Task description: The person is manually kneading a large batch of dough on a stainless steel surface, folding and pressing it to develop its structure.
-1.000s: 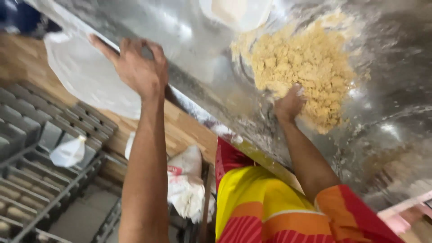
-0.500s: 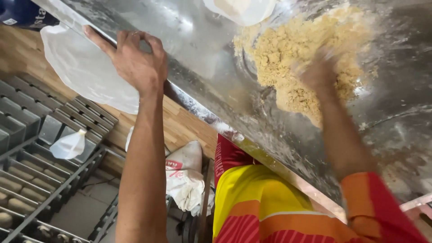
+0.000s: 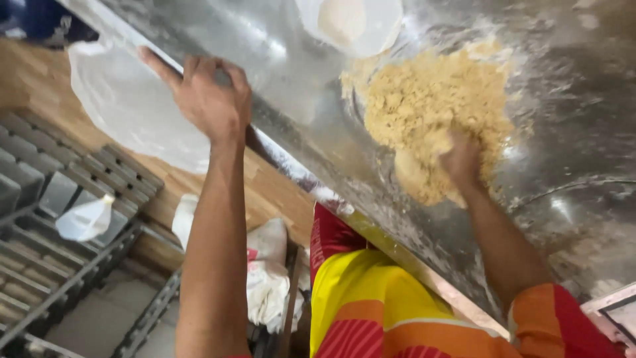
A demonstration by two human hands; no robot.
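the right hand (image 3: 460,159), fingers curled, digs into the pale yellow crumbly dough heap (image 3: 430,113) on the shiny steel table (image 3: 583,132), while the left hand (image 3: 212,99) grips the table's near edge, well apart.

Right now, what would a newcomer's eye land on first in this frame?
The mound of crumbly yellow dough on the shiny metal table, right of centre, with the right hand pressed into its lower edge. Next, the left hand gripping the table's near rim, fingers curled over it. Above the dough sits a white bowl of pale flour.
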